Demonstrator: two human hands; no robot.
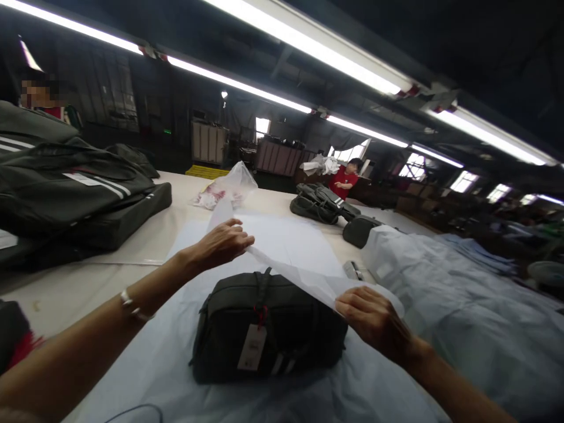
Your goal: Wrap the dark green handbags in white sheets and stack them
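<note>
A dark green bag (268, 329) with a hang tag (252, 348) and white stripes lies on white tissue paper (286, 241) spread over the table in front of me. My left hand (222, 242) pinches one edge of a tissue sheet beyond the bag. My right hand (374, 320) grips the same sheet at the bag's right end. The sheet stretches between both hands, lifted above the bag's top. A bracelet circles my left wrist.
Stacked dark bags (74, 188) fill the table's left side. A clear plastic bag (227, 188) lies farther back. More dark bags (319, 202) sit far right of centre, beside a person in red (346, 179). Piled white wrapping (440, 282) covers the right.
</note>
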